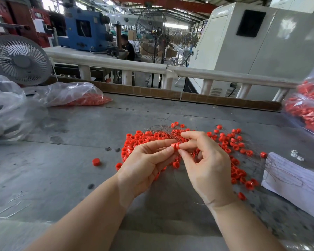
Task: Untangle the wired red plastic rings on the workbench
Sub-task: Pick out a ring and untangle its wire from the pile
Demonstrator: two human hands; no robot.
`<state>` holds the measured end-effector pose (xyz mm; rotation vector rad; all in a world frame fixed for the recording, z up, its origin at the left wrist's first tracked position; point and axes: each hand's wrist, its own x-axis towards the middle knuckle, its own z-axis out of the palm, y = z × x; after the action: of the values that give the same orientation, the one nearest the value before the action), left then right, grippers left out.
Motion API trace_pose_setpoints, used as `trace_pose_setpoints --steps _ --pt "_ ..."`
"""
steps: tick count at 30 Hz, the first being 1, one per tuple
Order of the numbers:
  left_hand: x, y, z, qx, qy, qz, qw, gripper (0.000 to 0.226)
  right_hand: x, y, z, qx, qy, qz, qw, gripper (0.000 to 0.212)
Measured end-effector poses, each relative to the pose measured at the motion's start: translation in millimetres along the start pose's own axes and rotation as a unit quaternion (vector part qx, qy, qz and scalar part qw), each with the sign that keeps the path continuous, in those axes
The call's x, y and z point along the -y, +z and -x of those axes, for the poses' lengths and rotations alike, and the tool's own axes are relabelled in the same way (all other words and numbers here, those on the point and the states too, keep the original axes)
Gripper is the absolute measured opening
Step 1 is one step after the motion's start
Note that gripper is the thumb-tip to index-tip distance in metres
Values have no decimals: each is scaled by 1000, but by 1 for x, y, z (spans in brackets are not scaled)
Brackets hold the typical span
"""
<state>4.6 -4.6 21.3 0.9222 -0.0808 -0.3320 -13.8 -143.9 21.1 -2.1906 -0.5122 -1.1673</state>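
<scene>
both hands pinch one red ring (175, 146) between them, left hand (145, 164) from left, right hand (209, 165) from right, above tangled ring pile (230, 142) on desk (80, 169). thin wire (159, 128) trails away toward pile's far side; pulling ring nearward likely frees it.

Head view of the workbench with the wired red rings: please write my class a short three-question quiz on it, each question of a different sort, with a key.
1. True or false: both hands pinch the same red ring above the tangled pile of rings.
2. Multiple choice: the lone red ring lying apart from the pile is on which side of the left hand? A) the person's left B) the person's right C) under the palm
3. Fill in: the clear plastic bag beside the grey fan holds more red ____.

Key: 1 true, the right hand and the left hand meet on it; 2 A; 3 rings.
</scene>
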Motion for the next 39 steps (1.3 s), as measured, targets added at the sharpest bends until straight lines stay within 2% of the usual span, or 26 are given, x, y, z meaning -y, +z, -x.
trace_pose_setpoints --steps 14,20,28,39 --pt "1 -1 -1 2 15 -8 1000 20 0 1 1 0 4 -13 1000 16" --pt "1 -1 -1 1 20 -16 1000 20 1 0 1 -3 3 -11 1000 17" --pt "1 0 -1 -5 28 -36 999 26 -1 2 1 6 48 -49 998 22" --pt "1 -1 0 4 46 -42 998 19 -2 4 -1 13 115 -136 984 22"
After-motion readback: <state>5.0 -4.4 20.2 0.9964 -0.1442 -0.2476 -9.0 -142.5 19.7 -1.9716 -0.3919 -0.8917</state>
